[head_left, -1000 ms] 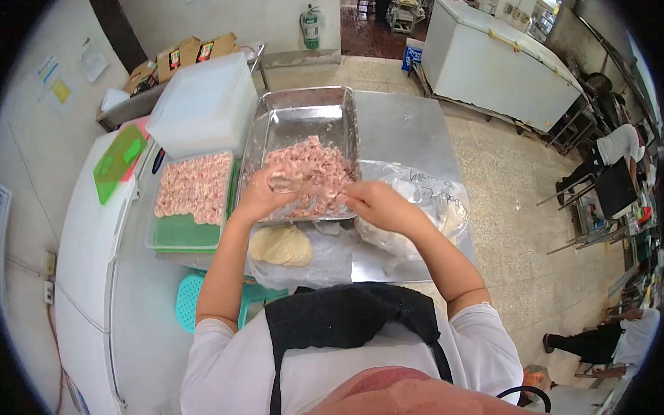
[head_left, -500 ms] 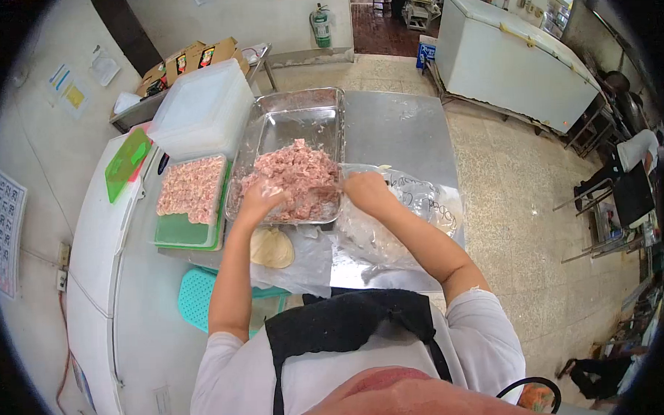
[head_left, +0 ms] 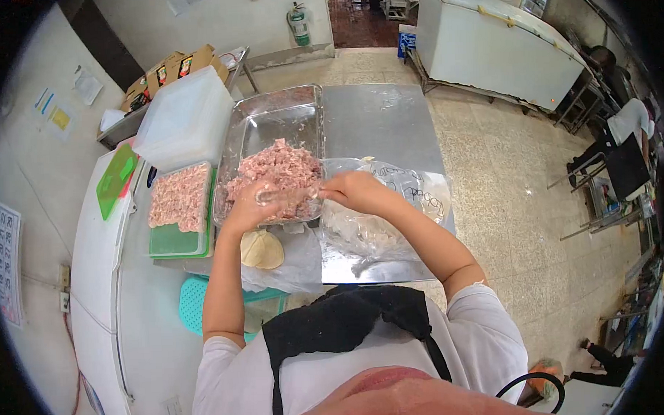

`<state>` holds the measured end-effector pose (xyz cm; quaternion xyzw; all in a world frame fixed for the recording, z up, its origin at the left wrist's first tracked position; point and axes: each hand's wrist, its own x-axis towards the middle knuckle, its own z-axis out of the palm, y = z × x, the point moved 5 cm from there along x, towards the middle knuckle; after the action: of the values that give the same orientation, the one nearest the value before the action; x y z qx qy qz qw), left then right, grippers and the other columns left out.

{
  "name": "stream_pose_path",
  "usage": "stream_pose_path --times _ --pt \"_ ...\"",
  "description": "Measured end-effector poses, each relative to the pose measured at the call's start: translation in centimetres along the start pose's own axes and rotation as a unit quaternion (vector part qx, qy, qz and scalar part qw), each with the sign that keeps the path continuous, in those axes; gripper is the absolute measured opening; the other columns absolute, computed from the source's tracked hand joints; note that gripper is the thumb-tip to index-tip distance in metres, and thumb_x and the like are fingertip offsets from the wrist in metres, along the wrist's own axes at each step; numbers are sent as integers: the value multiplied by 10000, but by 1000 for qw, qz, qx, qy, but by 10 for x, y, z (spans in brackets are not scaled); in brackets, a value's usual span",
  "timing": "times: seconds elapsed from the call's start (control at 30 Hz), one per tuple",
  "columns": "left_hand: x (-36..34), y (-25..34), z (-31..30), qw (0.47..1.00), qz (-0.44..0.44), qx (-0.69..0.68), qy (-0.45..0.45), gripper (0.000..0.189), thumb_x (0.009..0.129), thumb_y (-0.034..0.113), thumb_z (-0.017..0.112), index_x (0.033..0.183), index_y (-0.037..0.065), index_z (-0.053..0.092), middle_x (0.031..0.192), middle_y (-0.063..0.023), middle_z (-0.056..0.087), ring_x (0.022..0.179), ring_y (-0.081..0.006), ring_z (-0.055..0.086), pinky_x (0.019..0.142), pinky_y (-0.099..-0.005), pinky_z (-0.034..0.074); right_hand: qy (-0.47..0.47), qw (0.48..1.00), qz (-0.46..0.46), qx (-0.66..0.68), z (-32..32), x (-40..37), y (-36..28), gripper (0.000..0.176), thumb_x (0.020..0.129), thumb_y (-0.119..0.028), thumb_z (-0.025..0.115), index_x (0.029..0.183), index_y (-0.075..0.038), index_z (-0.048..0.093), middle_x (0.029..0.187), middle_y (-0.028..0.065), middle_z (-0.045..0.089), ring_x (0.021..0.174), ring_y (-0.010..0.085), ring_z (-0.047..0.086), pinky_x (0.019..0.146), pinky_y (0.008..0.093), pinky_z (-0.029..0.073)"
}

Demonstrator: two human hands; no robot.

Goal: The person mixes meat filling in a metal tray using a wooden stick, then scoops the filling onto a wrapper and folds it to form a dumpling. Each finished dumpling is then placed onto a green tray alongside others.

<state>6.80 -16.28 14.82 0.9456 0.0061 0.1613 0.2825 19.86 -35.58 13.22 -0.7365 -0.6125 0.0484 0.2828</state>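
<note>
My left hand (head_left: 250, 209), fingers bent, is over the near left side of a heap of ground meat (head_left: 281, 162) in a metal tray (head_left: 315, 109). My right hand (head_left: 355, 191) is closed in a pinch at the tray's right edge, beside a clear plastic bag (head_left: 369, 232) with black handwriting. A narrow, partly see-through strip (head_left: 296, 195) runs between both hands across the meat; I cannot tell what it is. Pale round dough wrappers (head_left: 262, 249) lie stacked on plastic sheeting (head_left: 297, 256) below my left wrist.
Left of the tray, rows of small meat-filled pieces (head_left: 179, 198) fill part of a container on a green board (head_left: 174, 241). Clear lidded boxes (head_left: 186, 117) stand behind it. A teal basket (head_left: 193, 304) is below the table. A white chest freezer (head_left: 495, 48) and a seated person (head_left: 625, 128) are farther right.
My right hand has moved left, from the bag's top edge toward my left hand. The strip now spans the gap between my hands. The view has shifted slightly.
</note>
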Motion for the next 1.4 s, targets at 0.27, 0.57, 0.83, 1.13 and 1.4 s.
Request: stream_pose_path --times 0.27,0.57,0.83,1.13,1.4 --pt "-14 -54 9 989 -136 6 54 544 666 287 825 1106 37 624 1123 -147 640 1099 -274 591 947 -364 444 74 994 63 -50 16 -4 13 263 940 -309 543 1034 -113 691 907 139 667 813 355 639 714 436 528" --pt "-14 -22 -34 987 -48 -142 -58 388 699 227 805 1013 47 666 997 -93 682 972 -208 628 900 -334 468 34 988 80 129 19 1 -74 264 927 -247 579 1089 -51 650 902 185 655 827 376 625 721 405 499" --pt "-32 -71 -68 971 -58 -224 -66 442 726 178 810 1095 55 598 883 -98 664 790 -116 631 616 -286 507 153 976 84 -132 36 37 -148 182 900 -262 577 964 -106 643 822 118 627 766 334 637 641 445 514" --pt "-67 -106 -124 959 24 -283 -14 398 702 192 831 1005 30 630 817 -60 649 742 -106 597 677 -268 493 110 983 142 -48 81 74 -193 263 936 -237 559 1098 -36 611 974 205 639 921 406 595 772 447 483" --pt "-137 -236 -208 988 -135 -71 -2 550 689 250 829 1103 -14 582 916 -88 594 798 -165 550 736 -317 469 211 944 219 131 121 48 -155 307 949 -240 562 1133 -5 633 900 141 660 823 272 632 729 362 483"
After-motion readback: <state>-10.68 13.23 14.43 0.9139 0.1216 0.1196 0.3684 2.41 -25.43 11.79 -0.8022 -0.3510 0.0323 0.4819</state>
